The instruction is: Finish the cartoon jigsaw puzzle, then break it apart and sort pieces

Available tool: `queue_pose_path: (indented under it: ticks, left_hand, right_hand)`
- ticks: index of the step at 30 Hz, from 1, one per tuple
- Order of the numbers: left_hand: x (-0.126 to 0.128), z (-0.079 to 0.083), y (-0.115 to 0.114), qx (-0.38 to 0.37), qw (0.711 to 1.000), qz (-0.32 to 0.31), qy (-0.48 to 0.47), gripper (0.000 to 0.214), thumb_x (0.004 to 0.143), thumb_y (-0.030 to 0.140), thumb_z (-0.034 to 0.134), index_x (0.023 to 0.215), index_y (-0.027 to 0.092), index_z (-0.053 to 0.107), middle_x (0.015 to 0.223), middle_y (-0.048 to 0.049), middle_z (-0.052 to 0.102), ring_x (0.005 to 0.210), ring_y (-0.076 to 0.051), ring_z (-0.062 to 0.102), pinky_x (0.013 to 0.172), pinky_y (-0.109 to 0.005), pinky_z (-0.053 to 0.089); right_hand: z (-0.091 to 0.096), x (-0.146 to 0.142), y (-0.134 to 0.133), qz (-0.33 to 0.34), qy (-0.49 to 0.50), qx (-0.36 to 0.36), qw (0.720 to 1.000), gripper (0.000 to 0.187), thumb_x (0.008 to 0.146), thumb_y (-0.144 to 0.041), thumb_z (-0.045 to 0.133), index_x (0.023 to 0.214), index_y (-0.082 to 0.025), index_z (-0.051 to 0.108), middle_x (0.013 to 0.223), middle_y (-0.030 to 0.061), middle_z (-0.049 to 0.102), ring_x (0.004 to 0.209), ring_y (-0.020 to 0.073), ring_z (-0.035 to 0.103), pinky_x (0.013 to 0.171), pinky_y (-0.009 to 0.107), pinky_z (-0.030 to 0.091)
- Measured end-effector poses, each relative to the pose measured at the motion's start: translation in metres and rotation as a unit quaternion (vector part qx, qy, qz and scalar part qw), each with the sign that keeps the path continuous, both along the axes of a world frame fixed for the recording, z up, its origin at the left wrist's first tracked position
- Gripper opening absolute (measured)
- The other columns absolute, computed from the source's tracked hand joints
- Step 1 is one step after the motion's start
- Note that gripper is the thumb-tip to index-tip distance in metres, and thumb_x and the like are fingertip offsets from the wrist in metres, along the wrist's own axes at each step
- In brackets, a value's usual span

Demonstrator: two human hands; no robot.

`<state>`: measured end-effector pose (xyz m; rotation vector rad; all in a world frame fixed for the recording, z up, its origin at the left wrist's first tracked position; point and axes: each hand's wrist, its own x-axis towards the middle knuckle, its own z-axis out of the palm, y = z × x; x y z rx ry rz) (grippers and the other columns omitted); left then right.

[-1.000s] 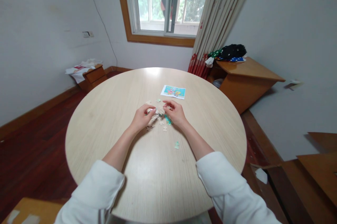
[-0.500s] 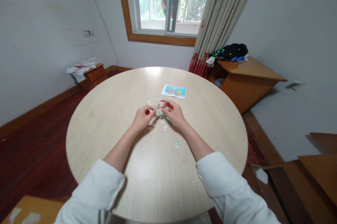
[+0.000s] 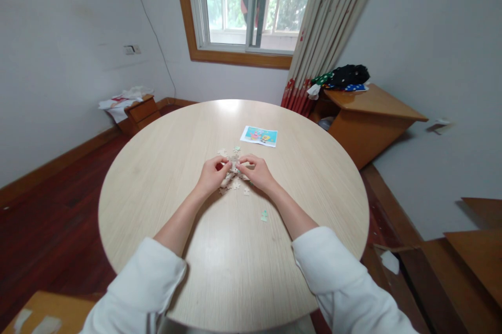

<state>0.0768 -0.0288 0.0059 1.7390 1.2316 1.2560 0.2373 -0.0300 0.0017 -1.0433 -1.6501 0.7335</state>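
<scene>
Over a small heap of jigsaw puzzle pieces (image 3: 236, 186) at the middle of the round table (image 3: 219, 261), both my hands are close together. With thumb and fingers pinched, my left hand (image 3: 214, 173) grips a puzzle piece at the heap's left side. Facing it, my right hand (image 3: 257, 172) also pinches a puzzle piece, its fingertips a short gap away; the pieces themselves are small and partly covered by the fingers. A pale green joined bit of puzzle (image 3: 264, 216) lies apart, nearer to me. Beyond the hands rests a colourful cartoon picture sheet (image 3: 259, 136).
A wooden cabinet (image 3: 353, 130) with dark cloths (image 3: 349, 77) on top stands at the back right, near a curtain (image 3: 325, 25). Back left is a low wooden stand (image 3: 143, 111) with white cloth or paper. A cardboard box (image 3: 50, 313) sits at lower left.
My right hand has drawn slightly down and to the left, its fingers closing into a pinch near the left fingertips. The left hand stays nearly still.
</scene>
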Motion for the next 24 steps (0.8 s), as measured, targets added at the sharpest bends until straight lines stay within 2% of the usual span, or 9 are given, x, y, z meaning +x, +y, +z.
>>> queue_pose_path:
  ticks: [7, 14, 17, 19, 24]
  left_hand:
    - [0.0001, -0.0018, 0.0015, 0.012, 0.999, 0.021, 0.024, 0.020, 0.070, 0.035, 0.056, 0.064, 0.016, 0.058, 0.057, 0.0022, 0.054, 0.053, -0.011, 0.046, 0.053, -0.023, 0.035]
    - [-0.0004, -0.0021, 0.0017, 0.016, 0.999, 0.029, 0.039, 0.019, 0.072, 0.033, 0.055, 0.064, 0.016, 0.057, 0.058, 0.0021, 0.055, 0.054, -0.010, 0.047, 0.054, -0.023, 0.036]
    - [0.0000, -0.0013, 0.0011, 0.013, 0.999, 0.018, 0.034, 0.020, 0.073, 0.033, 0.055, 0.064, 0.015, 0.057, 0.058, 0.0022, 0.054, 0.054, -0.010, 0.047, 0.054, -0.023, 0.036]
    - [0.0006, -0.0008, 0.0002, 0.008, 1.000, 0.003, 0.029, 0.021, 0.073, 0.034, 0.054, 0.064, 0.015, 0.056, 0.058, 0.0021, 0.054, 0.054, -0.010, 0.047, 0.054, -0.023, 0.037]
    - [0.0018, 0.0005, -0.0034, -0.004, 0.998, -0.041, 0.041, 0.025, 0.075, 0.038, 0.054, 0.067, 0.015, 0.058, 0.059, 0.0013, 0.055, 0.053, -0.010, 0.046, 0.052, -0.023, 0.035]
  right_hand:
    - [0.0018, -0.0003, -0.0021, 0.015, -0.010, 0.002, 1.000, 0.019, 0.072, -0.035, 0.062, 0.065, -0.017, 0.061, 0.077, 0.0032, 0.064, 0.078, 0.0155, 0.058, 0.074, 0.028, 0.042]
    - [0.0009, -0.0012, -0.0014, 0.005, 0.009, -0.036, 0.999, 0.029, 0.075, -0.041, 0.059, 0.061, -0.016, 0.059, 0.072, 0.0027, 0.064, 0.071, 0.0141, 0.057, 0.067, 0.027, 0.042]
    - [-0.0013, -0.0003, 0.0018, -0.021, -0.003, -0.035, 0.999, 0.033, 0.080, -0.042, 0.052, 0.062, -0.015, 0.060, 0.068, 0.0025, 0.063, 0.067, 0.0138, 0.057, 0.065, 0.027, 0.042]
    - [-0.0017, 0.0001, 0.0027, -0.026, -0.009, -0.037, 0.999, 0.032, 0.081, -0.040, 0.051, 0.066, -0.015, 0.064, 0.073, 0.0039, 0.066, 0.072, 0.0150, 0.058, 0.066, 0.027, 0.042]
    - [0.0007, -0.0013, -0.0003, -0.012, 0.003, -0.027, 1.000, 0.022, 0.076, -0.036, 0.059, 0.080, -0.016, 0.068, 0.087, 0.0062, 0.069, 0.082, 0.0169, 0.061, 0.069, 0.028, 0.043]
